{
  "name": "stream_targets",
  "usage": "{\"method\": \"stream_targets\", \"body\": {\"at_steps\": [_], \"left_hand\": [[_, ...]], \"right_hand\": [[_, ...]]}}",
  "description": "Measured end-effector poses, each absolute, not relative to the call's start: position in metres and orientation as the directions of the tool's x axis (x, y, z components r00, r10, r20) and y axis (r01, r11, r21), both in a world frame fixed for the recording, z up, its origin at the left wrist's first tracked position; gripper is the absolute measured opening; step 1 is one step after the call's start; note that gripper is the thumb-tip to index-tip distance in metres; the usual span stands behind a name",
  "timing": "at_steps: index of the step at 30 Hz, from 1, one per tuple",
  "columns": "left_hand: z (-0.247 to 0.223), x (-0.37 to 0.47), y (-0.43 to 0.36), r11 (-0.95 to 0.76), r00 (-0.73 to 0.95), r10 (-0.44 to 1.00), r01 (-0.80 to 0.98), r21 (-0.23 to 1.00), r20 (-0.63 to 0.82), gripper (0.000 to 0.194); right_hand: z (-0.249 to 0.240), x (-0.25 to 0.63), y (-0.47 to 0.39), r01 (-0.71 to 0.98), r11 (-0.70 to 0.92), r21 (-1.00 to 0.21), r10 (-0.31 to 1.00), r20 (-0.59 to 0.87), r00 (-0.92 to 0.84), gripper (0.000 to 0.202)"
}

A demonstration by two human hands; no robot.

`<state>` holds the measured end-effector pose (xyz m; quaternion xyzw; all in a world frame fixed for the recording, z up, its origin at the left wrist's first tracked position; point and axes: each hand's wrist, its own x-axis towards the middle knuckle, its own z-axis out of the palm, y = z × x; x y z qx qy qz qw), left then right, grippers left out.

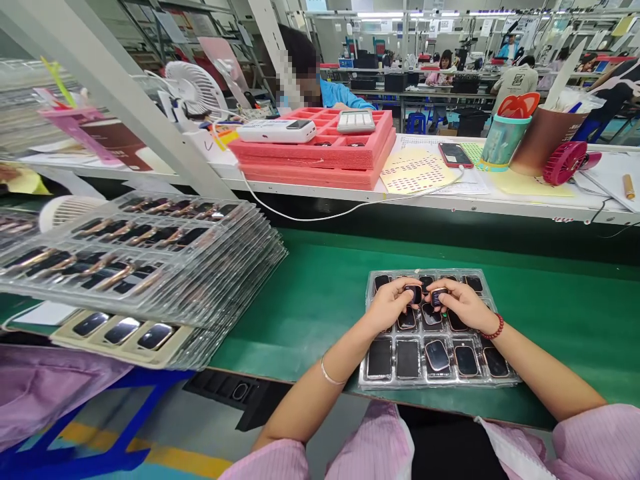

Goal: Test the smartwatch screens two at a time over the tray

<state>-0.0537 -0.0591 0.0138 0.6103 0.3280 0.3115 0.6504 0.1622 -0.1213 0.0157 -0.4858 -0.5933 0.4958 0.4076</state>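
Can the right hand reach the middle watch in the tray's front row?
Probably yes: that middle watch lies close by, and no hand covers it. But the right hand holds another watch, so grabbing may be tricky.

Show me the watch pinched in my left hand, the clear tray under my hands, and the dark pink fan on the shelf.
Watch (415, 293): head view, on its dark screen.
Clear tray (410, 384): head view, on its near rim.
Dark pink fan (563, 163): head view, on its round head.

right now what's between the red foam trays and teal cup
A dotted yellow sheet, other papers, a phone and white cable, in the head view.
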Motion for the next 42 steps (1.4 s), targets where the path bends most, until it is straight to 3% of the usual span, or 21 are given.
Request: {"method": "stream_targets", "body": {"at_steps": [27, 32, 35, 38, 42], "left_hand": [[0.015, -0.052, -0.064, -0.001, 0.598, 0.801, -0.033, 0.999, 0.021, 0.026], [0.017, -0.048, -0.052, 0.034, 0.554, 0.832, -0.012, 0.999, -0.022, 0.027], [0.027, -0.042, -0.043, 0.031, 0.527, 0.85, -0.038, 0.999, -0.007, 0.036], [0.032, -0.034, -0.037, 0.026, 0.544, 0.838, -0.123, 0.992, 0.045, 0.06], [0.018, -0.03, -0.035, 0.06, 0.571, 0.82, -0.151, 0.987, 0.038, 0.062]], "right_hand": [[0.017, 0.156, -0.121, 0.16, 0.04, -0.986, 0.983, 0.01, -0.185, 0.03], [0.022, 0.158, -0.114, 0.163, 0.039, -0.986, 0.992, 0.018, -0.127, 0.027], [0.031, 0.161, -0.103, 0.132, 0.055, -0.99, 0.996, 0.045, -0.076, 0.025], [0.031, 0.164, -0.091, 0.069, 0.087, -0.994, 0.996, 0.085, -0.032, 0.044], [0.016, 0.166, -0.085, 0.022, 0.069, -0.997, 0.995, 0.067, -0.067, 0.054]]}}
